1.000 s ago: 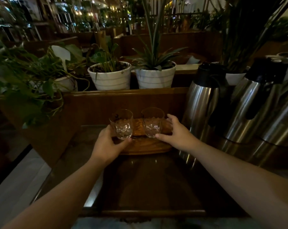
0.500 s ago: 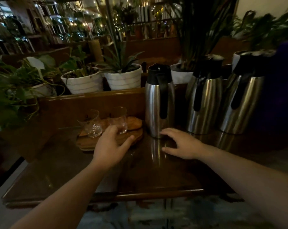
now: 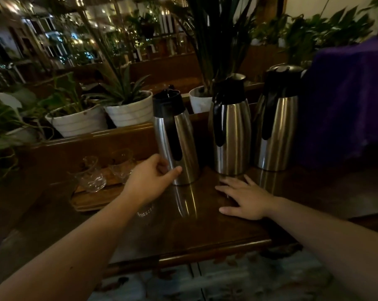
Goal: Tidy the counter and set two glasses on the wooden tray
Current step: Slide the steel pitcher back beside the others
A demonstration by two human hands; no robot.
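Observation:
Two clear cut glasses stand side by side on the wooden tray (image 3: 97, 199) at the left of the dark counter: the left glass (image 3: 90, 175) nearer me, the right glass (image 3: 122, 165) behind it. My left hand (image 3: 150, 181) reaches past the tray, its fingers curled against the base of the nearest steel jug (image 3: 176, 140); how firmly it grips is unclear. My right hand (image 3: 245, 197) lies flat on the counter, fingers spread, in front of the middle jug (image 3: 231, 127). Neither hand touches a glass.
A third steel jug (image 3: 278, 120) stands at the right beside a purple-draped object (image 3: 346, 101). White plant pots (image 3: 130, 109) line the ledge behind the wooden back rail. The counter's front edge (image 3: 194, 255) runs just below my forearms.
Both hands left the glasses on the tray. The view swung right; my left hand moved from the tray to the nearest jug's base, and my right hand settled flat on the counter.

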